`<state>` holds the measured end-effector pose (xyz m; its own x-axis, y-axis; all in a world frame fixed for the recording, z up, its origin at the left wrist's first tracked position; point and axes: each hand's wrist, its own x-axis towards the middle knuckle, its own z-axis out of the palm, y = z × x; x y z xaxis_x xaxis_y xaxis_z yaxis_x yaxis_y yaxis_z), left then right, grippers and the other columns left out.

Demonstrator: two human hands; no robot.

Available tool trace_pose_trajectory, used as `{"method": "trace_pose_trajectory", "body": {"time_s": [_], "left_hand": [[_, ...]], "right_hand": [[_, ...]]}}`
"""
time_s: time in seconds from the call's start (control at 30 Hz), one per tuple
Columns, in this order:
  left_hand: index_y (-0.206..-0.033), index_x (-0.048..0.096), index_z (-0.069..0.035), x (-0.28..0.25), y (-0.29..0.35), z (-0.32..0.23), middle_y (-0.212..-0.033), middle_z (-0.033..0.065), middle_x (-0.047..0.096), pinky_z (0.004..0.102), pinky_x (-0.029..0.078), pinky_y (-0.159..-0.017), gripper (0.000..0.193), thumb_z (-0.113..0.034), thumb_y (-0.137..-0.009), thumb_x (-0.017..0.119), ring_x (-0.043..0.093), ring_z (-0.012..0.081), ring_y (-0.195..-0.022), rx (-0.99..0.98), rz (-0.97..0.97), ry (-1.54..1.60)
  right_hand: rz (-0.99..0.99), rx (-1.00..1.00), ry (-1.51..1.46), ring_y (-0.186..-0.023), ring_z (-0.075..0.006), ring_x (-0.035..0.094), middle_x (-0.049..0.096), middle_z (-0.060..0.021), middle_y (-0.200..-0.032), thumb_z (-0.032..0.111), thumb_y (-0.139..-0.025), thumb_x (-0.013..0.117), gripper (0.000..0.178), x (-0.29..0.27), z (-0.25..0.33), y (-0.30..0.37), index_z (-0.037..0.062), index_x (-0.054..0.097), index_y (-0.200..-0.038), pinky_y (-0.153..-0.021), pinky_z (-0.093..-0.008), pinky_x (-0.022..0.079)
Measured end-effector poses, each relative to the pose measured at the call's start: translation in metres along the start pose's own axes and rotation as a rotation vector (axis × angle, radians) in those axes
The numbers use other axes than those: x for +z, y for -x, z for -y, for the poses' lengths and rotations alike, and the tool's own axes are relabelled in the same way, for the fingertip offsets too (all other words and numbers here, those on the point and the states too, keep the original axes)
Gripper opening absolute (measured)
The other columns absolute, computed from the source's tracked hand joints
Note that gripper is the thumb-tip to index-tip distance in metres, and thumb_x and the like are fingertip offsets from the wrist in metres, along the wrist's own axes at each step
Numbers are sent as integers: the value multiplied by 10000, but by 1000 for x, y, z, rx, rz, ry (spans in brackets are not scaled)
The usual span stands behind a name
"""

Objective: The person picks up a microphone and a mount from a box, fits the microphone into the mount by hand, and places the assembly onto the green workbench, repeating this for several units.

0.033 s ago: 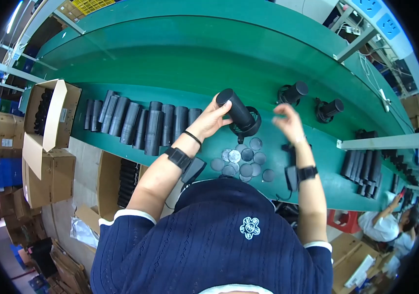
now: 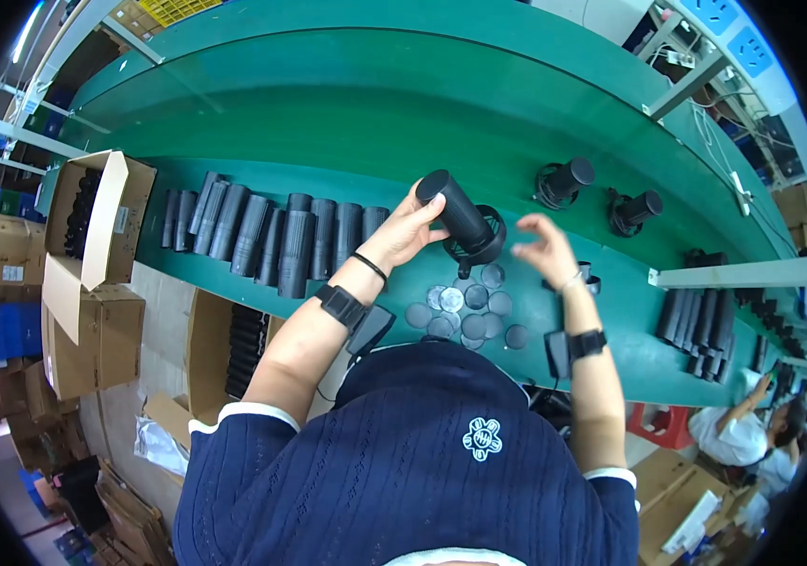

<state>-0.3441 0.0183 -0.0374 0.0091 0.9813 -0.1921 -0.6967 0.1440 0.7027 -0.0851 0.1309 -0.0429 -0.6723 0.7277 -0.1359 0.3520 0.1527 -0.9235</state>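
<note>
Clasping black cylinder (image 2: 461,215) with left hand (image 2: 411,229), right hand (image 2: 549,253) half-curled

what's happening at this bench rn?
A person's left hand grips a tilted black cylinder with a cage-like ring at its lower end. The right hand hangs just right of it, fingers parted, apparently empty. Loose round discs lie nearer the person on the green bench, black tubes line the left, and two similar caged pieces stand back right.

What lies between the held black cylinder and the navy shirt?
In the head view, a cluster of round discs lies on the green bench between the black cylinder and the navy shirt.
</note>
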Motion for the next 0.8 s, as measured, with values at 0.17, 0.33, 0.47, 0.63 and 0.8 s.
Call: {"method": "trace_pose_trajectory", "body": {"time_s": [0.17,0.33,0.47,0.63,0.8], "left_hand": [[-1343,358,-172,31,15,-6,-1251,51,478,512,410,-987,530,-321,-901,612,436,213,-1235,-1,21,-31],[-1274,400,-80,65,29,-10,-1154,75,532,333,498,-804,577,-313,-840,702,537,175,-1074,62,-65,-285],[-1316,370,-97,61,32,-5,-1190,80,519,374,515,-817,616,-379,-856,667,536,179,-1097,74,-53,-373],[-1310,368,-69,49,33,-8,-1209,116,507,522,485,-842,730,-611,-851,536,534,299,-1110,-214,-368,-275],[-1258,429,-30,-5,24,28,-1188,168,527,507,438,-930,678,-605,-900,441,524,327,-1133,-405,-320,30]], "right_hand": [[-27,-1,-583,-1188,-210,480,450,-70,-1277,-98,-636,741,812,66,1,44,89,320,-1304,-938,-344,468],[-91,-4,-694,-1190,-192,470,436,-49,-1280,-108,-629,720,831,83,-5,57,93,308,-1322,-941,-324,446],[-48,31,-775,-1172,-187,478,448,-59,-1257,-82,-645,742,784,87,-3,67,82,322,-1286,-945,-315,446],[-159,-50,-424,-1045,-144,510,493,-98,-1176,19,-705,748,656,99,13,73,57,353,-1229,-834,-285,466],[-286,-10,-213,-746,-97,549,581,-101,-941,117,-758,732,458,99,40,63,7,433,-1088,-579,-224,463]]}}
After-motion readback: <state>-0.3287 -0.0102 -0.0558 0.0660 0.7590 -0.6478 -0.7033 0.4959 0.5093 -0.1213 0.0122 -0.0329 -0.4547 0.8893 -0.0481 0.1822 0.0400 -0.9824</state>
